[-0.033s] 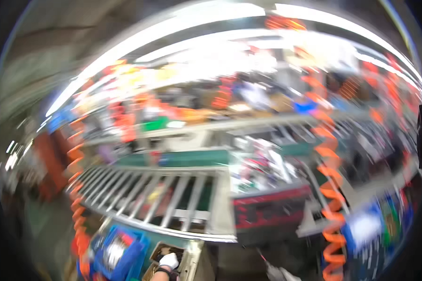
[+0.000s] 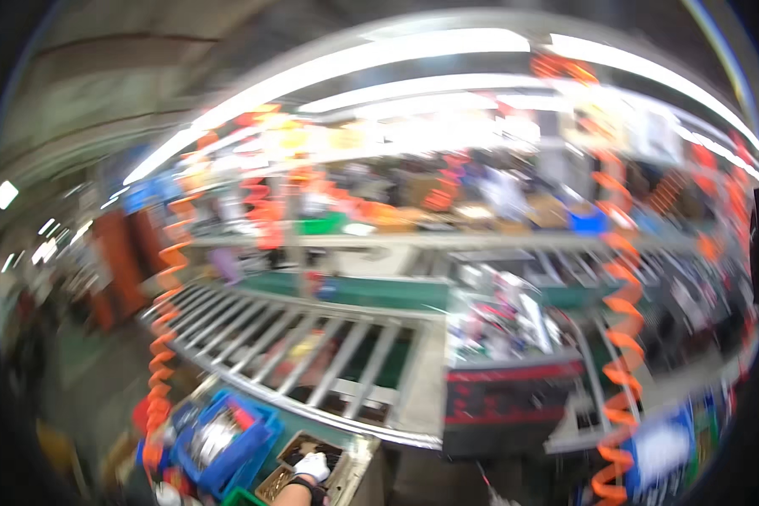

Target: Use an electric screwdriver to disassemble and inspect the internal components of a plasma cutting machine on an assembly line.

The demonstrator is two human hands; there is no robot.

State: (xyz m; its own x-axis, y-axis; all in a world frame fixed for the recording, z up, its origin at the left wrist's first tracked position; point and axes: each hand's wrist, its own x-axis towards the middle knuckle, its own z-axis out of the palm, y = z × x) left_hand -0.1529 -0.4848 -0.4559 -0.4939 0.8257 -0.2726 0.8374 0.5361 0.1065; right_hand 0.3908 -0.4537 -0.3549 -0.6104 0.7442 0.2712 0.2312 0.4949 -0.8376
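Note:
My left hand (image 2: 312,466), in a white glove with a black band at the wrist, reaches into a cardboard box (image 2: 342,482) at the lower edge. Small dark pieces (image 2: 306,447) lie in the box around it, too blurred to name. The fingers point down among them and are hidden, so their grip does not show. Beside the box is a blue bin (image 2: 261,447) with shiny silver parts (image 2: 219,438). No right hand can be made out; a thin, blurred pale shape (image 2: 491,489) shows at the lower edge, right of centre.
A roller conveyor (image 2: 308,363) runs across ahead. On its right stands a dark box with red stripes (image 2: 514,396), heaped with mixed parts. Orange coiled hoses (image 2: 162,346) hang at left and right. A green bin (image 2: 243,497) is at the lower edge; blue-and-white containers (image 2: 662,443) are at right.
The whole view has shifted, so the scene sits further right and slightly lower. My left hand remains at the cardboard box, and the green bin shows more.

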